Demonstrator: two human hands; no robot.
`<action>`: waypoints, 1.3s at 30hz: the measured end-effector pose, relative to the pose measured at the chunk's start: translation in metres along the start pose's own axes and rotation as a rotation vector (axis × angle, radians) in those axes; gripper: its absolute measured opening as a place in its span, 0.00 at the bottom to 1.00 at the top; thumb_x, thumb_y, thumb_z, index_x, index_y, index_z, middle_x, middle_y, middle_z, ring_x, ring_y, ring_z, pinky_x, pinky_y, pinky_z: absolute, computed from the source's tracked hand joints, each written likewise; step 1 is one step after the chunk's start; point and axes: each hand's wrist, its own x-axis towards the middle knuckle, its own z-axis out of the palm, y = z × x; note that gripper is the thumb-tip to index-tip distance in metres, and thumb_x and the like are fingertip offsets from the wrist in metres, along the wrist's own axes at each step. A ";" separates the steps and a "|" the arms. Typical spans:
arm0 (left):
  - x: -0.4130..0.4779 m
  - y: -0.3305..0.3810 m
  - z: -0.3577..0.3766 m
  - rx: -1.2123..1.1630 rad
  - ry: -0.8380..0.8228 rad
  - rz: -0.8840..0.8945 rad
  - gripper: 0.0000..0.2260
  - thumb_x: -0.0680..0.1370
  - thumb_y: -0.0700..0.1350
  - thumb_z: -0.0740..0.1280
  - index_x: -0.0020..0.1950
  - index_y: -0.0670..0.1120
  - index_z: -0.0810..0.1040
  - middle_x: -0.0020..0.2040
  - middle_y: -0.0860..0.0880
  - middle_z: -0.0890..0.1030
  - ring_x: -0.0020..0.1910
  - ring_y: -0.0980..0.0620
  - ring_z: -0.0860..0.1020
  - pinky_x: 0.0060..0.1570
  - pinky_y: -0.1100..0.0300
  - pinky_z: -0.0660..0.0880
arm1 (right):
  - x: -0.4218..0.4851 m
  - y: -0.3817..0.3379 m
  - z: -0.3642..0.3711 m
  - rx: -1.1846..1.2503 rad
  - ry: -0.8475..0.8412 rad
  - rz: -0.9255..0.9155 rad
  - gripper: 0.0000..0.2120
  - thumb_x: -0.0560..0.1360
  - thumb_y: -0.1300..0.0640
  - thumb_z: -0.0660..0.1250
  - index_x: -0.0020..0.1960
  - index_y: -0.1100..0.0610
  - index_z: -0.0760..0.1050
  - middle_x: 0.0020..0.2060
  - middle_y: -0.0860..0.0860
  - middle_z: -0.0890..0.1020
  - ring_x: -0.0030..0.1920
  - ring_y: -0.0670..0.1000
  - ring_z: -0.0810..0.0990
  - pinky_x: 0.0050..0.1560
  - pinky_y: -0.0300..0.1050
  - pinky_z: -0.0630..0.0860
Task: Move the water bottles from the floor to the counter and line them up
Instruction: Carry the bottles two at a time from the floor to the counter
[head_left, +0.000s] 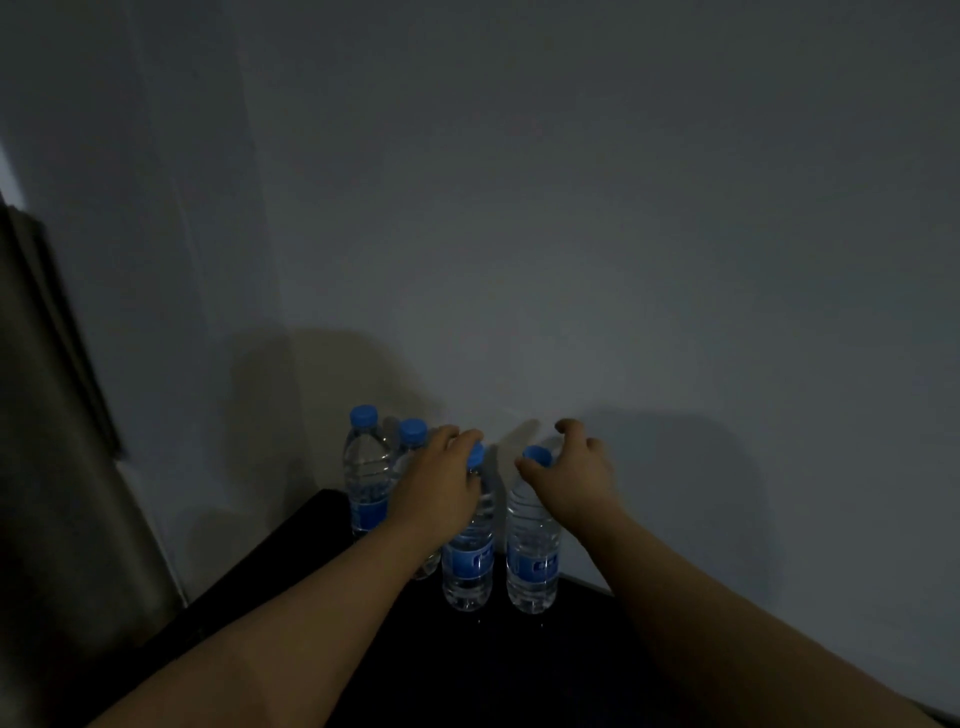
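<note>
As all four bottles stand on the tabletop (493, 675) against the wall (571, 234), the step in hand is judged to be the lining-up, not the carrying.

- The left grip (441, 483) is clenched round the neck of the third bottle (467, 566), at its blue cap.
- The right grip (571, 467) is arched over the cap of the fourth bottle (532, 561), with the thumb beside the cap. Whether the bottle is grasped or let go cannot be told in this dim light.
- Count: bottles 4, all upright, blue-capped; hands 2.
- The first bottle (366, 467) and second bottle (414, 432) are packed close at the back left, the second partly hidden by the left grip. The third and fourth sit nearer the front, a small gap between them.
- The row is not straight yet.
- Next move, as judged: the front pair is to be pushed back, or the rear pair drawn forward, until one line is formed and the gaps are evened.
- The floor cannot be made out, so leftovers there cannot be ruled out.
</note>
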 end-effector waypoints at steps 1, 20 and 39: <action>-0.002 0.002 -0.007 0.028 0.000 0.008 0.21 0.79 0.40 0.61 0.72 0.47 0.66 0.70 0.47 0.66 0.66 0.46 0.69 0.65 0.54 0.69 | -0.004 -0.003 -0.005 -0.024 0.002 -0.014 0.32 0.74 0.48 0.66 0.73 0.53 0.57 0.70 0.58 0.64 0.66 0.61 0.69 0.64 0.56 0.71; -0.130 0.100 -0.112 0.404 0.076 0.174 0.20 0.78 0.45 0.59 0.70 0.48 0.67 0.64 0.47 0.72 0.63 0.46 0.70 0.62 0.54 0.69 | -0.179 -0.051 -0.115 -0.553 0.039 -0.298 0.22 0.76 0.48 0.60 0.68 0.53 0.62 0.65 0.55 0.69 0.64 0.58 0.69 0.61 0.52 0.68; -0.381 0.092 -0.126 0.216 -0.121 0.376 0.21 0.78 0.49 0.61 0.72 0.51 0.65 0.68 0.51 0.69 0.67 0.50 0.67 0.64 0.57 0.68 | -0.470 -0.030 -0.091 -0.599 0.041 0.006 0.23 0.76 0.48 0.62 0.68 0.52 0.63 0.65 0.55 0.71 0.64 0.57 0.70 0.62 0.53 0.70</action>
